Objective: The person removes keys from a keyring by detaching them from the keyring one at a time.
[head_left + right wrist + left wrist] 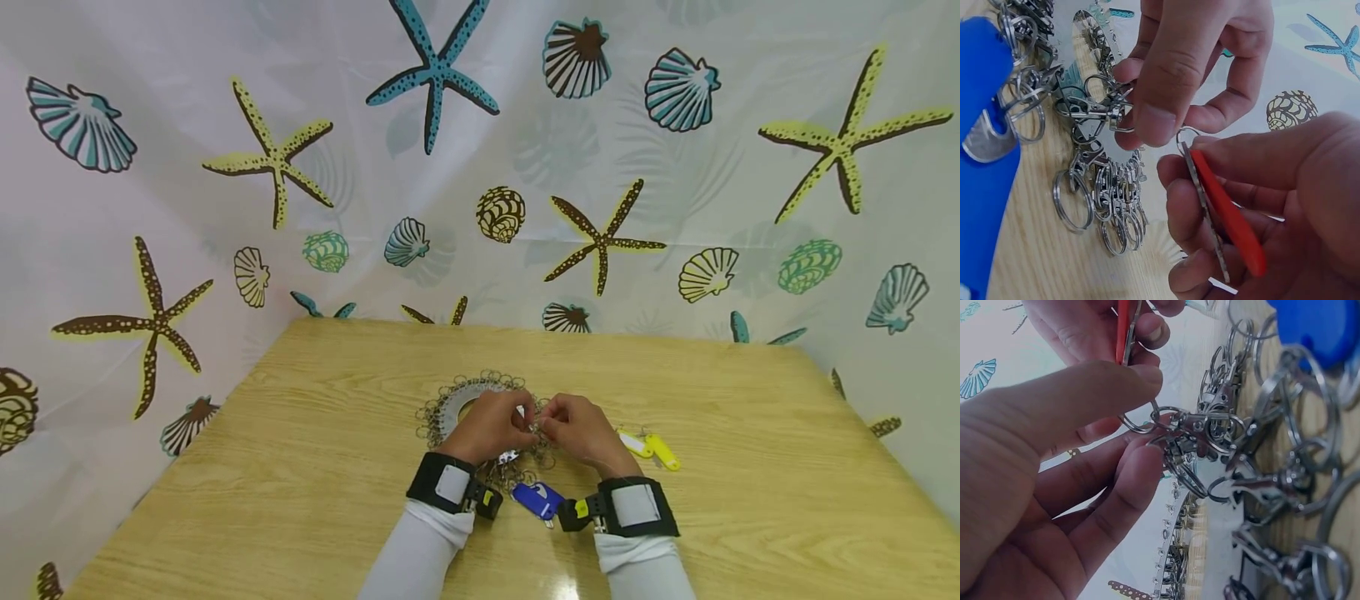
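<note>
The table point(247, 467) carries a grey ring point(448, 412) (plus coloured tags point(534, 501)).

You can read no text, label, brand, number or sign here. Neither the red tag point(1230, 215) in your right hand point(588, 429), nor the blue tag point(536, 500) on your side of the grip, nor the yellow tags point(663, 452) to its right show legible lettering.
</note>
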`<state>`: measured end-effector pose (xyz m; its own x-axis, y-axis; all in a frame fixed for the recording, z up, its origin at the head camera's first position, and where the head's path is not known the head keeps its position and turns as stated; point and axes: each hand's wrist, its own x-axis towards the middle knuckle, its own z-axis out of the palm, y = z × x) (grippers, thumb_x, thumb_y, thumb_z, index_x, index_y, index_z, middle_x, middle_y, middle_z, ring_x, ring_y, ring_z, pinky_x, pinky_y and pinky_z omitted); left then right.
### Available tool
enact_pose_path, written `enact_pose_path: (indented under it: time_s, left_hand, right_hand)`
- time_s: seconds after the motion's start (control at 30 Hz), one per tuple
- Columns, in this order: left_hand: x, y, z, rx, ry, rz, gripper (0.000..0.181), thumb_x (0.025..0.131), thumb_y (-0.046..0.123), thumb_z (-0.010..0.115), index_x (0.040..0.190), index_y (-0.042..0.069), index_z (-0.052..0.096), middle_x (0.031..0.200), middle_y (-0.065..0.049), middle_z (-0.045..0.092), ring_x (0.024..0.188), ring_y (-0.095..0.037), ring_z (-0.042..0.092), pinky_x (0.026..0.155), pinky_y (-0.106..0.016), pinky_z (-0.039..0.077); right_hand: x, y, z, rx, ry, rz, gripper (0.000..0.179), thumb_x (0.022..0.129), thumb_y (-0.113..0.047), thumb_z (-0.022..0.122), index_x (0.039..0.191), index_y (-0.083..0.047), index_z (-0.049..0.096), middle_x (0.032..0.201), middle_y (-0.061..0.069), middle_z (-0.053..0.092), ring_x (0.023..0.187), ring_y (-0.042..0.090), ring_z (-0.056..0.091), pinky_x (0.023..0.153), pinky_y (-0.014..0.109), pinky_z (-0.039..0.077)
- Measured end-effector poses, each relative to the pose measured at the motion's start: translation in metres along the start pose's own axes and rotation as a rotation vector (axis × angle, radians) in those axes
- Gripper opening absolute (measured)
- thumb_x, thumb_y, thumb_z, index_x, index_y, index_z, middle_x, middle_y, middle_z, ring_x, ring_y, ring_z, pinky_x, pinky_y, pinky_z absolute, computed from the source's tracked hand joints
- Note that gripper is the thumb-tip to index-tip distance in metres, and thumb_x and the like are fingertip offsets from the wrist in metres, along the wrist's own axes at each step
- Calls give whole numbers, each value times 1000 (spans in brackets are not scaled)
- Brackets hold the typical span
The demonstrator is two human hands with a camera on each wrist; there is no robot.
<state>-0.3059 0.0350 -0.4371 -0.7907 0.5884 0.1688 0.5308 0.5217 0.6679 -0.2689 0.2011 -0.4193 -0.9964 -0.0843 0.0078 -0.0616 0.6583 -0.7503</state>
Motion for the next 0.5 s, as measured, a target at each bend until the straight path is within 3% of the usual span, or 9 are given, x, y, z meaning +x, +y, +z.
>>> enact_pose_path:
  time_s: [0.27,0.5]
  left_hand:
    - [-1,2,0,-17,2,-4,16,82,9,78,87,10,63,79,0,70,66,-1,62,59,-20,49]
    - [0,3,2,-1,-12,-37,23,85,10,74,104,10,62,87,-3,72,74,-8,66,64,-22,50]
  right_hand:
    - [3,1,3,-36,19,5,7,93,-10,62,92,-3,64,75,3,61,65,15,54,58,28,42]
    - [3,3,2,-23,30,17,6,93,-8,61,93,-3,64,79,5,61,70,17,55,62,30,44]
